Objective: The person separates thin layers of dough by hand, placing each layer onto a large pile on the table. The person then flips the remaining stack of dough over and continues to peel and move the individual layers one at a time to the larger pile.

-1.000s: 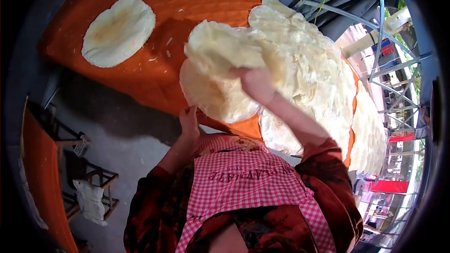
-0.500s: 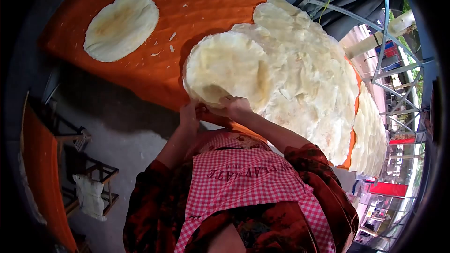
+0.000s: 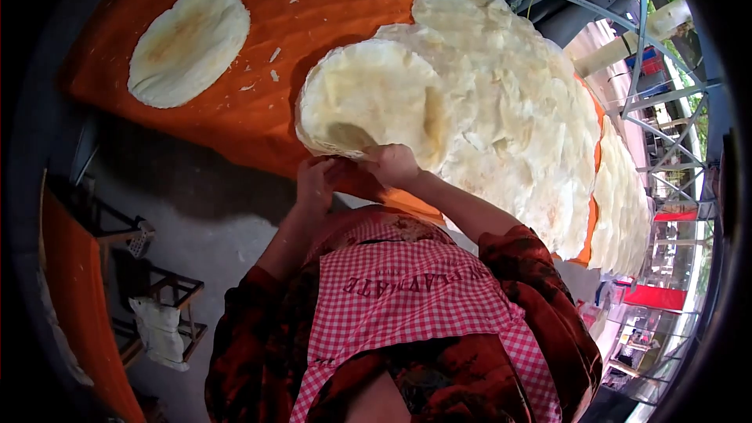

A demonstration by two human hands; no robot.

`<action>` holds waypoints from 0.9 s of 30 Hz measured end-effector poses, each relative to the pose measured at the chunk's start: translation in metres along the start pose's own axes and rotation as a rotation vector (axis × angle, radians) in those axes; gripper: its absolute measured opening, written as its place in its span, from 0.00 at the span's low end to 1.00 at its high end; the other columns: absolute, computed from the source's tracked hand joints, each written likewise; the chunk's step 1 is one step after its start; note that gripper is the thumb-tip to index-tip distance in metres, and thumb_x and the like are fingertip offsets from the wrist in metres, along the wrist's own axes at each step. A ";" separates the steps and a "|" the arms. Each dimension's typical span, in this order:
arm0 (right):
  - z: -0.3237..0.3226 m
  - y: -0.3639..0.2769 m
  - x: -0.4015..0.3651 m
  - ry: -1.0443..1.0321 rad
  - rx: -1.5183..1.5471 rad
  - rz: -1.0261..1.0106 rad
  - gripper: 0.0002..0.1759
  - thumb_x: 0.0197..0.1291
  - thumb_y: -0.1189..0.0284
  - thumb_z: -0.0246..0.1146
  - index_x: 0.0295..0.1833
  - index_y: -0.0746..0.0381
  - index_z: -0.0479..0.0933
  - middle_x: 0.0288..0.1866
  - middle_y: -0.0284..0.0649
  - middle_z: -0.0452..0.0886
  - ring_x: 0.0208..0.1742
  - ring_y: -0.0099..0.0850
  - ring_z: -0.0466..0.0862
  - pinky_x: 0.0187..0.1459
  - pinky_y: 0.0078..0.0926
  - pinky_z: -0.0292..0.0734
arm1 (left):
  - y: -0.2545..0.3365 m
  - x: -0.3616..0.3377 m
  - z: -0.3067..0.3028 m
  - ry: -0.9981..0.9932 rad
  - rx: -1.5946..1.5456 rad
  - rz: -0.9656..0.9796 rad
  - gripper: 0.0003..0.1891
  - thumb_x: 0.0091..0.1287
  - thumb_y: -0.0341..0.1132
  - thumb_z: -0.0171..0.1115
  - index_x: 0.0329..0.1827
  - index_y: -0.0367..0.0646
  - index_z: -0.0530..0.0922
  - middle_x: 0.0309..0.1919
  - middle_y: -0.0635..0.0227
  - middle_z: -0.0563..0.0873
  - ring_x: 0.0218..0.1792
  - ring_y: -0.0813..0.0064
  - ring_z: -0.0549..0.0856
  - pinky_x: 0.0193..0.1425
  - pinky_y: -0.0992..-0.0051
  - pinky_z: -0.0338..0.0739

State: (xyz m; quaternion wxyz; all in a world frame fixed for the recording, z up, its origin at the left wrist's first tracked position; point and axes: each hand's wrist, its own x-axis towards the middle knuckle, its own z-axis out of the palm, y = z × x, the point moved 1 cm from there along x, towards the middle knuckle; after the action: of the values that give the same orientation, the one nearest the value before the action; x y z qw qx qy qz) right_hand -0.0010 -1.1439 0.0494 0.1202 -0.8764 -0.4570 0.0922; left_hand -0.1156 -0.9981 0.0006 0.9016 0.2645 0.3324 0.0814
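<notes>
A large round flatbread (image 3: pixel 368 94), pale with faint browning, lies at the near left end of a broad layer of overlapping flatbreads (image 3: pixel 509 125) on an orange cloth (image 3: pixel 266 121). My right hand (image 3: pixel 394 166) is closed on the near edge of the round flatbread, its fingers pinching the rim. Beside it on the left, my left hand (image 3: pixel 316 180) has its fingers curled in at the same rim, partly in shadow. The rim between the hands looks slightly lifted, and a shadow falls on the bread above them. Another flatbread (image 3: pixel 189 47) lies apart on the cloth, farther left.
Small dough scraps (image 3: pixel 274 75) are scattered on the cloth. Low on the left are wooden stools (image 3: pixel 176 286) and a second orange-covered surface (image 3: pixel 82 290). Metal frame bars (image 3: pixel 615 12) stand at the right. A pink checked apron (image 3: pixel 407 298) covers my front.
The view has shifted slightly, so the breads sit a little farther left and up. Both hands stay at the near rim, the right one slightly higher.
</notes>
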 end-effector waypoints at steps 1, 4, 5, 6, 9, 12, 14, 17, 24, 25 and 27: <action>-0.006 0.000 0.004 -0.110 -0.002 0.082 0.21 0.54 0.54 0.62 0.49 0.54 0.80 0.32 0.47 0.83 0.33 0.45 0.83 0.37 0.41 0.78 | -0.004 -0.001 0.001 -0.001 0.036 0.015 0.14 0.64 0.27 0.55 0.53 0.40 0.70 0.43 0.61 0.82 0.45 0.65 0.83 0.52 0.66 0.79; 0.001 0.020 0.013 -0.209 0.068 0.161 0.22 0.53 0.52 0.63 0.48 0.55 0.80 0.32 0.47 0.83 0.36 0.45 0.83 0.40 0.40 0.78 | -0.010 -0.003 0.006 -0.104 -0.041 -0.223 0.17 0.64 0.28 0.56 0.56 0.40 0.69 0.45 0.60 0.81 0.46 0.64 0.83 0.52 0.66 0.79; 0.005 0.022 0.014 -0.226 0.052 0.161 0.23 0.53 0.52 0.63 0.49 0.55 0.79 0.33 0.47 0.83 0.37 0.44 0.83 0.40 0.39 0.78 | -0.011 -0.003 0.009 -0.110 -0.026 -0.213 0.17 0.64 0.28 0.56 0.57 0.40 0.70 0.46 0.59 0.81 0.45 0.64 0.83 0.51 0.67 0.80; 0.009 0.025 0.014 -0.242 0.036 0.160 0.24 0.53 0.51 0.63 0.50 0.55 0.78 0.34 0.47 0.83 0.38 0.44 0.83 0.41 0.38 0.78 | -0.012 -0.002 0.013 -0.116 -0.012 -0.204 0.18 0.64 0.28 0.57 0.57 0.40 0.70 0.46 0.59 0.81 0.45 0.65 0.83 0.50 0.68 0.80; 0.014 0.012 0.011 -0.252 -0.043 0.139 0.26 0.54 0.51 0.62 0.53 0.55 0.76 0.38 0.46 0.83 0.40 0.42 0.83 0.41 0.37 0.78 | -0.025 0.009 0.008 -0.111 0.128 -0.101 0.17 0.65 0.32 0.58 0.55 0.39 0.73 0.46 0.60 0.82 0.41 0.65 0.84 0.45 0.68 0.81; 0.054 0.012 0.002 -0.034 -0.052 0.106 0.27 0.52 0.53 0.63 0.56 0.55 0.74 0.40 0.46 0.83 0.39 0.43 0.84 0.40 0.38 0.78 | -0.039 0.028 -0.005 -0.081 0.148 -0.078 0.16 0.64 0.32 0.59 0.54 0.37 0.74 0.44 0.61 0.83 0.39 0.65 0.84 0.40 0.68 0.81; 0.061 0.022 0.010 -0.064 0.014 0.100 0.23 0.51 0.56 0.64 0.50 0.57 0.77 0.37 0.47 0.83 0.37 0.43 0.84 0.39 0.39 0.78 | -0.049 0.040 -0.014 -0.015 0.180 -0.077 0.15 0.64 0.31 0.59 0.52 0.36 0.75 0.42 0.61 0.83 0.38 0.66 0.84 0.38 0.68 0.81; 0.011 0.066 0.067 -0.307 -0.082 -0.074 0.15 0.49 0.61 0.62 0.36 0.62 0.81 0.32 0.48 0.83 0.34 0.43 0.83 0.38 0.38 0.77 | -0.060 0.049 -0.024 0.118 0.276 -0.029 0.12 0.63 0.29 0.59 0.48 0.34 0.76 0.37 0.61 0.82 0.34 0.68 0.82 0.33 0.69 0.79; -0.273 0.176 0.207 -0.117 -0.097 0.017 0.22 0.38 0.63 0.70 0.42 0.64 0.82 0.38 0.43 0.84 0.43 0.33 0.82 0.46 0.32 0.76 | -0.065 0.049 -0.021 0.190 0.281 0.096 0.07 0.61 0.30 0.62 0.36 0.34 0.77 0.27 0.66 0.80 0.25 0.73 0.79 0.28 0.72 0.74; -0.314 0.172 0.219 -0.103 -0.253 0.027 0.22 0.38 0.63 0.71 0.40 0.63 0.82 0.35 0.45 0.84 0.39 0.34 0.83 0.42 0.33 0.78 | -0.064 0.045 -0.017 0.195 0.258 0.108 0.07 0.61 0.30 0.62 0.35 0.34 0.77 0.27 0.66 0.80 0.24 0.74 0.79 0.28 0.72 0.74; -0.376 0.209 0.253 0.012 -0.462 -0.038 0.18 0.39 0.64 0.70 0.38 0.61 0.83 0.34 0.45 0.85 0.35 0.37 0.84 0.39 0.35 0.78 | -0.069 0.050 -0.026 0.199 0.295 0.098 0.07 0.61 0.30 0.62 0.36 0.35 0.76 0.27 0.65 0.79 0.24 0.72 0.79 0.26 0.71 0.76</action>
State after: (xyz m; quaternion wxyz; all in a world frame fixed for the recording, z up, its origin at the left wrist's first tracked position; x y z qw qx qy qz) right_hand 0.4076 -1.0988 0.3337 -0.0791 -0.8724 -0.4818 -0.0224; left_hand -0.0958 -1.0295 -0.0802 0.8106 0.4004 0.4151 0.1014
